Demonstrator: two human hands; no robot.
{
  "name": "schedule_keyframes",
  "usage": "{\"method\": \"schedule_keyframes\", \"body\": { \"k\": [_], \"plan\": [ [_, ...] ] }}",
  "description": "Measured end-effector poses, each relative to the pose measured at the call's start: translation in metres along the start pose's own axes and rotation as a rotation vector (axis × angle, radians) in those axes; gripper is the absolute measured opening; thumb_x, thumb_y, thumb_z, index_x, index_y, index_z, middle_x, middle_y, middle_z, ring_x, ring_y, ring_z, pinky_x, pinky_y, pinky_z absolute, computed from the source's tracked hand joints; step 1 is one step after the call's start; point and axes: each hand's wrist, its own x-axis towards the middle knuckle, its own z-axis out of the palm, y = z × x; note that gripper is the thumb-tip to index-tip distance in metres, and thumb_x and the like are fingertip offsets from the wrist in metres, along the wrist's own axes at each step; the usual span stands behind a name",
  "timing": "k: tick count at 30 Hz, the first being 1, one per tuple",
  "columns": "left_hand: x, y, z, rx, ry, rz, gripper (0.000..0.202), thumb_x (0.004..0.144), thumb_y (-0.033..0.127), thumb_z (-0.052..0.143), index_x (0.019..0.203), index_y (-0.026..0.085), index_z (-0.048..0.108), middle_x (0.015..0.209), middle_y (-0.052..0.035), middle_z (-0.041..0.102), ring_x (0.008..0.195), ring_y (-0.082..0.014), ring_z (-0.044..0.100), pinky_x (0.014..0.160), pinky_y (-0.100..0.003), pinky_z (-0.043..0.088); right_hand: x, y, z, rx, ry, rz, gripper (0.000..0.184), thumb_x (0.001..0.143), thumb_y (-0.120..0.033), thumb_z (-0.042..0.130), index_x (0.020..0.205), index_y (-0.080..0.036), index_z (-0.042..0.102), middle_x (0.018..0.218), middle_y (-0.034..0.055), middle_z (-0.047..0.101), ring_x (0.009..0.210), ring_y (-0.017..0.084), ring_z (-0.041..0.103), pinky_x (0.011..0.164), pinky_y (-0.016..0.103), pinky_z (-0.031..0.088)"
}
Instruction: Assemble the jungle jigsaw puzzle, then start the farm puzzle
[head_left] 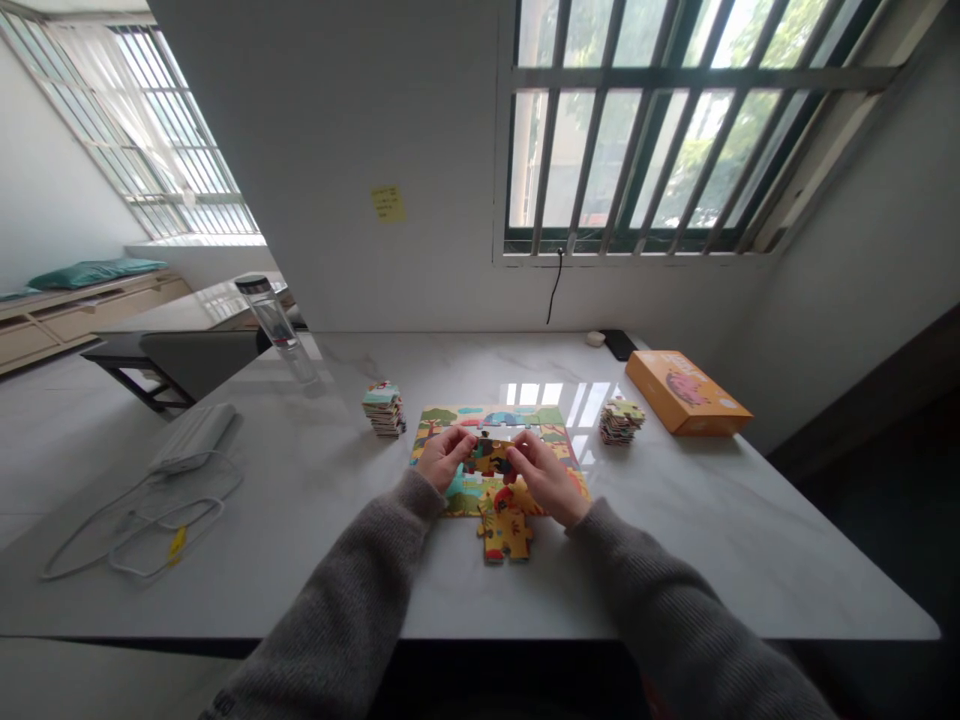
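Note:
My left hand [448, 455] and my right hand [547, 477] hold a strip of joined jigsaw pieces [491, 458] between them, pinched at its two ends. The strip is over the middle of a colourful jigsaw puzzle [562, 440], whose outer border is joined. Bare white tabletop shows through a gap behind the strip. Nearer to me, loose yellow jigsaw pieces [508, 537] lie at the puzzle's front edge, partly over it. My fingers hide parts of the strip and of the puzzle beneath.
Stacks of jigsaw pieces stand left [384, 410] and right [621, 421] of the puzzle. An orange box [686, 392] and a dark phone [619, 345] are at the back right. A glass bottle [268, 312], a white power strip [193, 438] and its cable [169, 520] are on the left.

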Motion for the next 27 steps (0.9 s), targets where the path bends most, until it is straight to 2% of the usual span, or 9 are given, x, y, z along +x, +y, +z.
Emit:
{"method": "schedule_keyframes", "body": {
  "k": [7,12,15,19,21,25,27],
  "plan": [
    [0.002,0.004,-0.005,-0.027,0.084,-0.083,0.049,0.07,0.062,0.074,0.072,0.016,0.057,0.057,0.0037,0.056,0.049,-0.0093,0.051,0.047,-0.021,0.041,0.006,-0.003,-0.021,0.092,0.195,-0.001,0.038,0.084,-0.055,0.066,0.088,-0.021,0.051,0.074,-0.0028,0.059,0.058,0.012,0.058,0.056,0.027,0.046],
    [0.004,0.0,-0.005,-0.087,0.111,-0.092,0.05,0.067,0.061,0.077,0.073,0.016,0.058,0.054,0.0047,0.056,0.046,-0.0089,0.052,0.049,-0.022,0.044,0.009,0.0,-0.038,0.111,0.196,0.009,0.04,0.08,-0.055,0.07,0.093,-0.021,0.053,0.077,-0.0017,0.06,0.062,0.012,0.055,0.058,0.027,0.046],
    [0.004,-0.004,-0.005,-0.132,0.097,-0.111,0.049,0.067,0.06,0.077,0.073,0.016,0.056,0.052,0.0043,0.058,0.045,-0.0092,0.053,0.048,-0.022,0.045,0.009,-0.002,-0.054,0.016,0.064,0.042,0.042,0.082,-0.057,0.066,0.101,-0.021,0.056,0.075,-0.0016,0.058,0.064,0.013,0.054,0.059,0.027,0.045],
    [0.004,-0.006,-0.005,-0.2,0.061,-0.142,0.049,0.066,0.057,0.08,0.075,0.017,0.053,0.054,0.0032,0.062,0.047,-0.0106,0.057,0.05,-0.022,0.047,0.005,-0.008,-0.077,-0.326,-0.365,0.041,0.036,0.086,-0.051,0.064,0.102,-0.018,0.069,0.074,-0.0002,0.056,0.066,0.013,0.049,0.061,0.027,0.042],
    [0.004,-0.007,-0.005,-0.212,0.045,-0.153,0.049,0.066,0.055,0.08,0.076,0.017,0.052,0.055,0.0026,0.063,0.048,-0.0115,0.058,0.051,-0.024,0.048,0.002,-0.01,-0.083,-0.473,-0.502,0.071,0.032,0.088,-0.045,0.062,0.1,-0.018,0.072,0.069,-0.0012,0.054,0.063,0.012,0.046,0.058,0.026,0.039],
    [0.005,-0.01,-0.006,-0.18,0.039,-0.152,0.047,0.067,0.054,0.079,0.075,0.018,0.051,0.055,0.0022,0.063,0.048,-0.012,0.058,0.051,-0.024,0.048,0.0,-0.01,-0.083,-0.625,-0.606,0.133,0.026,0.088,-0.036,0.061,0.1,-0.018,0.075,0.07,0.0002,0.057,0.064,0.013,0.046,0.058,0.026,0.039],
    [0.005,-0.01,-0.006,-0.14,0.027,-0.137,0.045,0.07,0.055,0.077,0.075,0.017,0.054,0.053,0.0024,0.061,0.048,-0.0115,0.056,0.051,-0.024,0.047,0.001,-0.011,-0.079,-0.678,-0.568,0.085,0.026,0.087,-0.035,0.061,0.101,-0.017,0.075,0.073,0.0013,0.058,0.066,0.014,0.048,0.06,0.027,0.039]
  ]
}}
